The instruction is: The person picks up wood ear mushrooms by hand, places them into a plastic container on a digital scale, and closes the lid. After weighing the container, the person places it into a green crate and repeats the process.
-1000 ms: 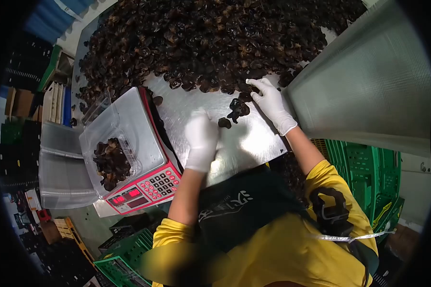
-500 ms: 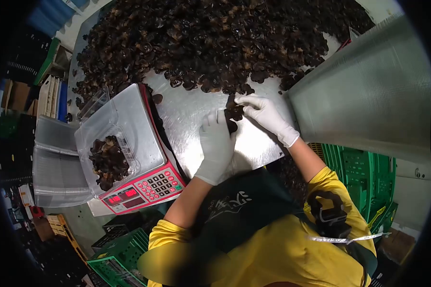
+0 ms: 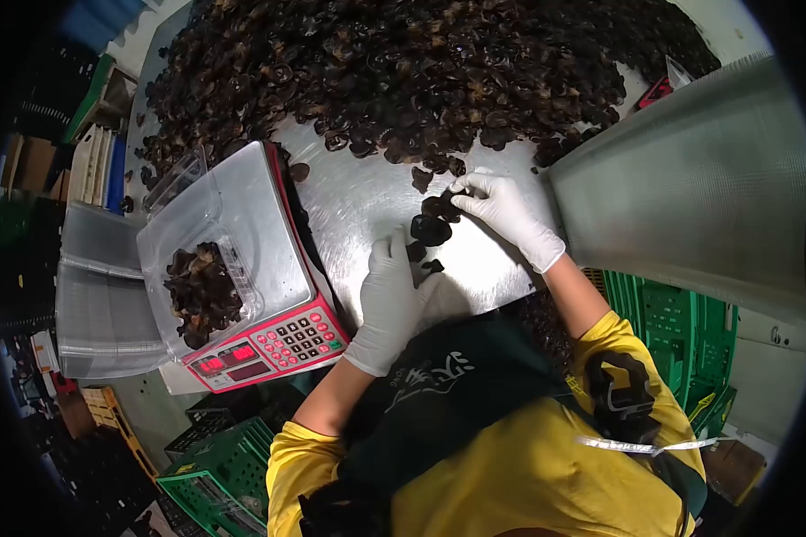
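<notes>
My right hand [image 3: 508, 217], in a white glove, pinches a dark brown wood ear mushroom [image 3: 439, 208] between thumb and fingertips, just above the metal table [image 3: 349, 201]. A round, darker mushroom piece [image 3: 432, 230] lies right below it. My left hand [image 3: 391, 300], gloved too, rests lower on the table with thumb and fingers apart. Beside its fingertips are small mushroom scraps [image 3: 433, 267]. To the left, a red-framed digital scale [image 3: 287, 268] carries an open clear plastic box [image 3: 235, 259] with a clump of wood ears [image 3: 203, 295] in it.
A large heap of wood ears [image 3: 376, 72] covers the far side of the table. A tall translucent stack [image 3: 681, 179] stands at the right, and clear plastic lids or trays [image 3: 107, 304] at the left. Green crates [image 3: 681, 340] sit below the table edge.
My left hand has drawn back down and left, away from the mushroom pieces. They now lie more spread out between the hands. My right hand has shifted slightly and still pinches.
</notes>
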The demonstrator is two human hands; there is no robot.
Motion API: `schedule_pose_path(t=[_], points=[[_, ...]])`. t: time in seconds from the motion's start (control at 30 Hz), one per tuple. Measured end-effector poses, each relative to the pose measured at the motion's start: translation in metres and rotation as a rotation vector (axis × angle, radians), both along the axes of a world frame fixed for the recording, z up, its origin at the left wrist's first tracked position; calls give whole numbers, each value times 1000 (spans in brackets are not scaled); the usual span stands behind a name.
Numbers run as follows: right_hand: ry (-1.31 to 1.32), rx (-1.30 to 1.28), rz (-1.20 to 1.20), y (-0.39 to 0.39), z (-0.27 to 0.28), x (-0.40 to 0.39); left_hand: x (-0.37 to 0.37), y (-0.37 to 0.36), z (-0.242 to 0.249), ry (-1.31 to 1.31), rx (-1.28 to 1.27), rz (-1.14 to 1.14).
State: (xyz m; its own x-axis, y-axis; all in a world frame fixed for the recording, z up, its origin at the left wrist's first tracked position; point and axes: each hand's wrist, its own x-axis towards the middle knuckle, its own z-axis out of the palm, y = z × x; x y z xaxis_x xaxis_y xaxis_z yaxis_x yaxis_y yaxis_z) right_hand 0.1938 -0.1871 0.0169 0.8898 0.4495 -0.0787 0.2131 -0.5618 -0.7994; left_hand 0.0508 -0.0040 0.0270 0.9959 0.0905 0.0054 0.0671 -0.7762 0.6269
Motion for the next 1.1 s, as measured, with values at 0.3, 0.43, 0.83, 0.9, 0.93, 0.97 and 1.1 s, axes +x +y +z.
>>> schedule_pose_path(t=[0.3,0.43,0.83,0.9,0.93,0.97,1.1], points=[[-203,-189,-139,29,-9,13,24,-1,-4,54,285,-20],[-85,67,-47,23,4,-5,44,5,11,119,296,7],[1,-293,94,-28,15,-25,67,27,29,262,411,-171],[-16,-259,111,-24,14,-27,61,25,31,293,358,-161],[-36,-228,125,-20,15,-27,59,23,31,319,302,-152],[-37,-225,125,-14,17,-26,58,20,27,319,305,-151],[-46,-353,118,10,11,-7,54,5,15,174,215,-79]])
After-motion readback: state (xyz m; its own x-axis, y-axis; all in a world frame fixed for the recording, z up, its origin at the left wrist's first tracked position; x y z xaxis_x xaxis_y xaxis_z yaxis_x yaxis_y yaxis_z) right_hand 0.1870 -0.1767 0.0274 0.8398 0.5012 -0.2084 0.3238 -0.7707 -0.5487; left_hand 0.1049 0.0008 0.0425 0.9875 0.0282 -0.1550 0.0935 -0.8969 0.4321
